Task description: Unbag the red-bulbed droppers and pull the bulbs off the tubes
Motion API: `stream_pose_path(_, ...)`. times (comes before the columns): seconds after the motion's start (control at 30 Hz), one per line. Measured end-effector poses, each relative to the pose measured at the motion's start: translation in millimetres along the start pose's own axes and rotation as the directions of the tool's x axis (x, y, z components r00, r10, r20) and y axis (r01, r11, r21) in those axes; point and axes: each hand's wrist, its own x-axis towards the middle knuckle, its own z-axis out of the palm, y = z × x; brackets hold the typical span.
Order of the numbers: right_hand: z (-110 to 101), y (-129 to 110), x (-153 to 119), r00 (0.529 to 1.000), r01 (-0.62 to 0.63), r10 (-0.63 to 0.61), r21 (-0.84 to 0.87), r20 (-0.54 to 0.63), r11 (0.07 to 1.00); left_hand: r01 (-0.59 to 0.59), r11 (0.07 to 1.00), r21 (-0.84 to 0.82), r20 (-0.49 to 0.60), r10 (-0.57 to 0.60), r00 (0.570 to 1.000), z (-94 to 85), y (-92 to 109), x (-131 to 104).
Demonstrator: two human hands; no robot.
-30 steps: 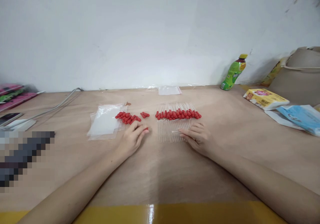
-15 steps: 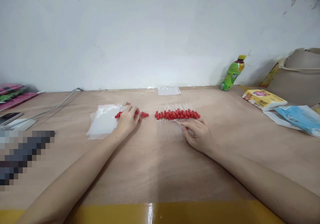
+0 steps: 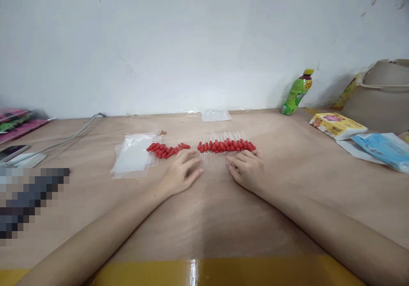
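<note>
While a clock face centred between the two hands had its twelve toward the smooth, pale wall [image 3: 204, 47], the brown sheet-covered tabletop [image 3: 204, 226] gave open room at six between the forearms, down to a glossy yellow strip [image 3: 153, 273]. Its far edge met the wall at twelve, where one small white flat bag [image 3: 216, 115] lay.

The left hand [image 3: 179, 174] was loosely parted, thumb apart from the curled fingers, with nothing seen in the gap; its fingertips were just beside the loose, red, rounded caps [image 3: 163, 150] at ten. The right hand [image 3: 249, 170] bent its fingers over the near ends of the clear, thin rods [image 3: 212, 167]; whether it pinched one could not be told.

Those rods lay side by side from twelve to one, a band of red, rounded heads [image 3: 226, 146] across their middle. Rods, heads and caps were too crowded for an exact count. Several translucent plastic bags [image 3: 132, 158] were stacked between nine and ten. One green, yellow-capped bottle [image 3: 297, 93] leaned between one and two.
</note>
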Motion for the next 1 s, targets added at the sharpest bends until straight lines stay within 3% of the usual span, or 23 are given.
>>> stream_pose_path(0.13,0,-4,3,0.996,-0.022,0.019,0.031,0.092,0.999,0.067,0.993,-0.101,0.286,-0.036,0.958,4.9,18,-2)
stream_pose_path(0.27,1,-3,2,0.993,-0.066,0.054,0.116,0.107,0.991,0.064,0.994,-0.089,0.375,-0.026,0.927,6.7,20,1)
stream_pose_path(0.53,-1,-5,-3,0.969,-0.043,-0.021,0.252,0.245,0.967,0.057,0.998,-0.037,0.452,-0.034,0.891,4.0,22,3)
stream_pose_path(0.67,-3,-7,-5,0.953,-0.043,-0.046,0.281,0.301,0.959,0.051,0.998,-0.041,0.441,-0.028,0.897,3.5,21,3)
stream_pose_path(1.0,5,-1,-10,0.950,-0.066,-0.065,0.401,0.305,0.914,0.041,0.998,-0.044,0.424,-0.019,0.905,4.7,19,0)
